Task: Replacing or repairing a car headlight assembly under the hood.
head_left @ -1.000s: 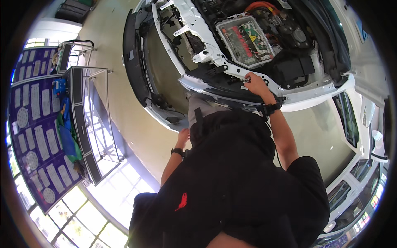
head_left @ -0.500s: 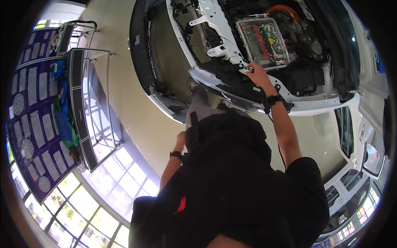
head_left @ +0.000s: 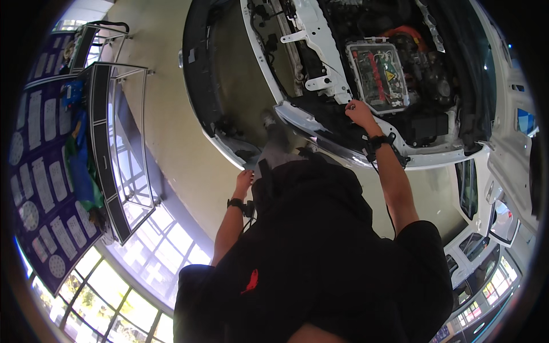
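My right hand [head_left: 361,114] reaches into the front of a white car, its fingers pinched beside the end of the white metal crossmember [head_left: 320,54]. Something small and dark shows at the fingertips, too little to name. Close by lies an opened power unit [head_left: 380,77] with a clear cover or window, red parts and a yellow warning triangle. My left hand [head_left: 245,180] hangs beside my thigh near the corner of the detached-looking front bumper [head_left: 197,86]. Its fingers are loosely bent and partly apart, with nothing visible in them.
Between bumper and car body there is a gap where my leg [head_left: 274,140] stands. An orange cable [head_left: 409,33] runs behind the power unit. To the left stand a wheeled trolley [head_left: 106,154] and a purple display board [head_left: 43,171]. Another white vehicle [head_left: 474,251] is at lower right.
My left hand has come forward and away from my body, its fingers now showing. The right hand stays at the crossmember's end, while the whole view has shifted slightly.
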Action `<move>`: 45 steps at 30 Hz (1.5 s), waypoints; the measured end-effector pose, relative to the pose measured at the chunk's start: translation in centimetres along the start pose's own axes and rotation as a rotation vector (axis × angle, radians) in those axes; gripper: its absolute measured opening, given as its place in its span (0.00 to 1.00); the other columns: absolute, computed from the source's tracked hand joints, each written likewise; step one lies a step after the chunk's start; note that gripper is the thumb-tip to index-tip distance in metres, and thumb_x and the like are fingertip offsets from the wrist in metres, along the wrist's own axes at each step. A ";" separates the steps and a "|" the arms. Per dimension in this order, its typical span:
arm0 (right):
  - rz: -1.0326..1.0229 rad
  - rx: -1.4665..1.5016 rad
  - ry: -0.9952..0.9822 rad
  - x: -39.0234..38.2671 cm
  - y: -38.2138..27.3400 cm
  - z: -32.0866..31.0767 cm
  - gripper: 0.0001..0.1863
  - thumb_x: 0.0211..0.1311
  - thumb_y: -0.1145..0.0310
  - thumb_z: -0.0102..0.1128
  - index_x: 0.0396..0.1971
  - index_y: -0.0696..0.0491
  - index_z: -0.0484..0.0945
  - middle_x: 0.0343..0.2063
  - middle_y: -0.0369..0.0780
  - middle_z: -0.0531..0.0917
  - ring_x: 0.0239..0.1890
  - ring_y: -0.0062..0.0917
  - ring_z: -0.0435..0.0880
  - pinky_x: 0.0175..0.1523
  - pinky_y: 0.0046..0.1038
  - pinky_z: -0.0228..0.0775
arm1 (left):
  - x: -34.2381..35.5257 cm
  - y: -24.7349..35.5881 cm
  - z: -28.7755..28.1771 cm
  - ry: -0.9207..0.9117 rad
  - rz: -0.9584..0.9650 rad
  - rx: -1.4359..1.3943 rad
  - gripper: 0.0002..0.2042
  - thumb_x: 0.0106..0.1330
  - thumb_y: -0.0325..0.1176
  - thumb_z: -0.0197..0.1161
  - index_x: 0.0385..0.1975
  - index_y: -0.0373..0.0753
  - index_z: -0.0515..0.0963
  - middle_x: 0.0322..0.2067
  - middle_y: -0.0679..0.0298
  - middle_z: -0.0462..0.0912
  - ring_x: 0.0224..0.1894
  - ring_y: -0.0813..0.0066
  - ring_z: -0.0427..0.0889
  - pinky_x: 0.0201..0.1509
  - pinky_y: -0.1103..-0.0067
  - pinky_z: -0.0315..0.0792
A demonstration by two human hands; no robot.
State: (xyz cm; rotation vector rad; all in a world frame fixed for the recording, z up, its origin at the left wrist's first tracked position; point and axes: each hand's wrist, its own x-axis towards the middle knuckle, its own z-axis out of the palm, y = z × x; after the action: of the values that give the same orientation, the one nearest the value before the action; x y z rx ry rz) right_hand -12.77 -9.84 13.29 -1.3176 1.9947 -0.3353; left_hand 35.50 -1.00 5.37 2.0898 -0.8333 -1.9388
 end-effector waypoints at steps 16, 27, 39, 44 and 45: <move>0.431 0.441 -0.254 1.8 -1.7 -3.2 0.03 0.40 0.71 0.55 0.20 0.52 0.73 0.13 0.33 0.69 0.10 0.16 0.62 0.13 0.20 0.50 | 4.9 3.3 -5.1 0.039 -0.019 -0.277 0.11 0.60 0.38 0.51 0.36 0.40 0.73 0.24 0.66 0.77 0.26 0.78 0.76 0.29 0.80 0.69; 0.469 0.488 -0.083 0.0 -0.7 -1.1 0.06 0.42 0.72 0.58 0.24 0.54 0.74 0.11 0.32 0.68 0.10 0.17 0.63 0.13 0.21 0.49 | 4.2 1.4 -4.5 -0.036 -0.149 -0.149 0.12 0.58 0.39 0.52 0.36 0.40 0.72 0.26 0.65 0.77 0.28 0.75 0.77 0.31 0.78 0.69; -0.022 0.033 -0.284 0.4 -1.5 -2.6 0.07 0.40 0.70 0.57 0.22 0.57 0.77 0.15 0.37 0.75 0.15 0.20 0.70 0.20 0.23 0.61 | 4.3 4.7 -4.7 0.057 0.082 -0.305 0.10 0.60 0.37 0.50 0.36 0.40 0.72 0.24 0.64 0.77 0.26 0.75 0.77 0.28 0.80 0.70; 0.341 0.547 -0.400 0.0 -1.2 -2.8 0.08 0.38 0.74 0.56 0.24 0.57 0.76 0.11 0.32 0.69 0.08 0.14 0.59 0.11 0.18 0.46 | 3.3 0.1 -3.3 0.071 -0.029 -0.266 0.10 0.59 0.37 0.51 0.35 0.40 0.72 0.26 0.63 0.77 0.27 0.75 0.77 0.28 0.79 0.70; 0.385 0.572 -0.414 -0.3 -1.5 -3.4 0.08 0.39 0.75 0.56 0.25 0.57 0.74 0.10 0.32 0.67 0.07 0.13 0.58 0.11 0.17 0.45 | 3.0 -0.8 -2.6 0.074 -0.037 -0.231 0.10 0.59 0.37 0.52 0.35 0.39 0.73 0.27 0.63 0.77 0.27 0.75 0.77 0.28 0.79 0.70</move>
State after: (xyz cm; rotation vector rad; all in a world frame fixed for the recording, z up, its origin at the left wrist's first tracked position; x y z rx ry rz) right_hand -13.97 -10.78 16.63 -0.5724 1.5870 -0.3743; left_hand 38.16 -2.51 2.76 2.0388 -0.5318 -1.8621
